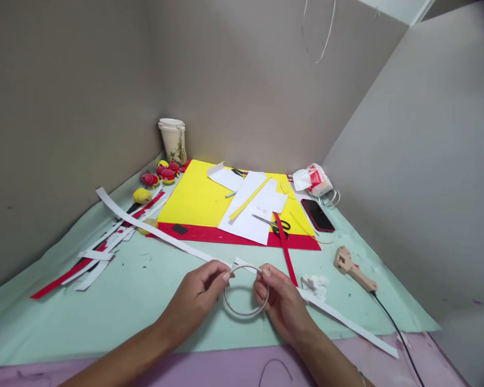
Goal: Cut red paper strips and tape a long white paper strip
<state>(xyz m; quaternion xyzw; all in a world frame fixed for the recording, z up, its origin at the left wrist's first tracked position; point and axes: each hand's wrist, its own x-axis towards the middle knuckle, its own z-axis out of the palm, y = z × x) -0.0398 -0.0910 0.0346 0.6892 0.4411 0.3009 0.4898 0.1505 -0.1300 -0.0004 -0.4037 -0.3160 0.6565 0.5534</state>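
Note:
A thin off-white ring (245,314) is held up between my two hands, just above the table's front part. My left hand (196,294) pinches its upper left rim between thumb and fingers. On the other side, my right hand (284,303) grips the upper right rim the same way. Behind the hands runs a long white paper strip (165,237), from the left; another white length (350,322) shows past my right hand. Whether these are one strip is hidden by the hands. A red strip (286,252) ends near my right fingers, beside a crumpled white tissue (315,287).
Yellow sheets (185,199) lie at the back, with white paper (246,223) and scissors (280,224) on top. Loose strips (99,258), small red-and-yellow pieces (167,173) and a white cup (172,140) are left. A phone (318,215) and a corded glue gun (355,270) lie right.

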